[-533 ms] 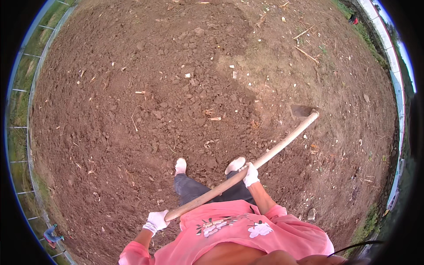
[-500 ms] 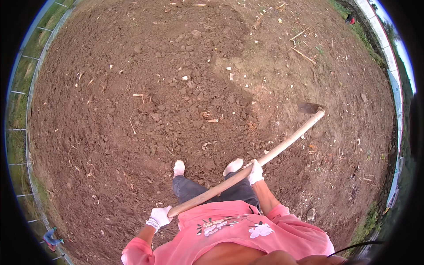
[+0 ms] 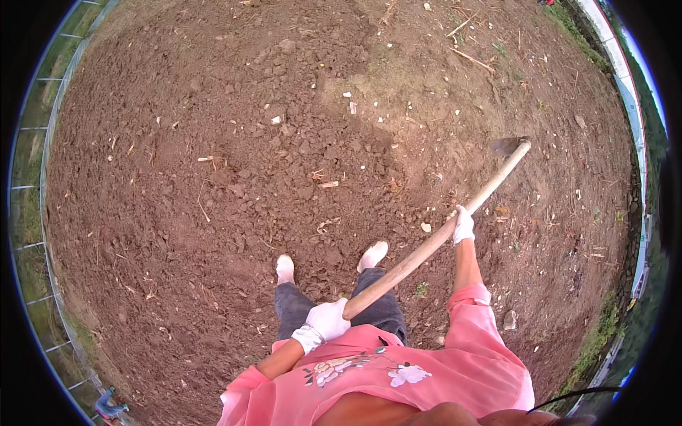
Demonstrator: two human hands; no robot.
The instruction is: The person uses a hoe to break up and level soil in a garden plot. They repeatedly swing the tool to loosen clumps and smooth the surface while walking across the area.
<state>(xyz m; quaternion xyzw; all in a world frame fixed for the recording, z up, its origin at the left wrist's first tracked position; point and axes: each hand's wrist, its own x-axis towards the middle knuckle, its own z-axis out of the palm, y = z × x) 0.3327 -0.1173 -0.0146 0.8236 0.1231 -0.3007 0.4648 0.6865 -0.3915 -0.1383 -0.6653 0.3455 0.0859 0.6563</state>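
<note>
A long wooden-handled hoe (image 3: 418,260) slants across in front of me, from my waist up to the right. White-gloved, my left hand (image 3: 328,319) is closed round the butt end of its handle. Farther up the shaft my right hand (image 3: 463,224), gloved too, grips it. The dark hoe blade (image 3: 506,146) is at the far right end, over pale unbroken soil; whether it touches the ground I cannot tell. Broken brown clods (image 3: 298,170) cover the ground ahead of my light-coloured shoes (image 3: 285,269).
Dry stalks (image 3: 472,61) and small pale stones (image 3: 426,227) are scattered about. A wire fence (image 3: 44,206) runs along the left rim, and a pale wall (image 3: 625,85) along the right. At the lower left another person (image 3: 109,406) appears, very small.
The hoe has swung with both hands: my left hand moved right and up, my right hand moved up and right. The blade is slightly farther right and higher in the picture.
</note>
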